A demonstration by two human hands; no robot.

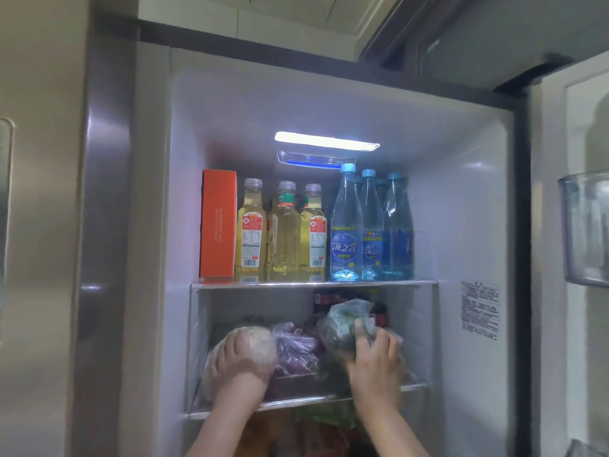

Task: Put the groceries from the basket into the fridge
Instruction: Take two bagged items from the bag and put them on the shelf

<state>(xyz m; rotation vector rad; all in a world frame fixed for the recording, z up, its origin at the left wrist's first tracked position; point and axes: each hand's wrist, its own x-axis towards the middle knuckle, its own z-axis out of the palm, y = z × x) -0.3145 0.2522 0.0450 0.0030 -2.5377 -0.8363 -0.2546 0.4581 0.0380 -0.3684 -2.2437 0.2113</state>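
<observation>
The fridge [461, 199] stands open, its interior lit by a light bar [326, 141] in the ceiling. All positions below are given relative to the upper glass shelf [313, 284].

On the upper glass shelf, from left to right: one upright orange carton [218, 225] at the left end, three yellow-liquid bottles [283, 235] side by side at the centre, and a cluster of blue-capped water bottles [369, 232] at the right.

Directly below that shelf, on the next shelf down, lie the bagged groceries. A pale round item in a clear bag [230, 357] sits below the carton. A bag of dark red produce [296, 354] lies below the yellow bottles, touching the pale bag. A bag of green vegetables [342, 328] is below the water bottles.

The left hand [242, 361] rests over the pale bag with fingers spread and curved round its top. The right hand [375, 354] grips the green bag, thumb and fingers curled into the plastic; motion blur hides finer detail.

A clear door bin [585, 229] hangs on the door, right of the shelf.
</observation>
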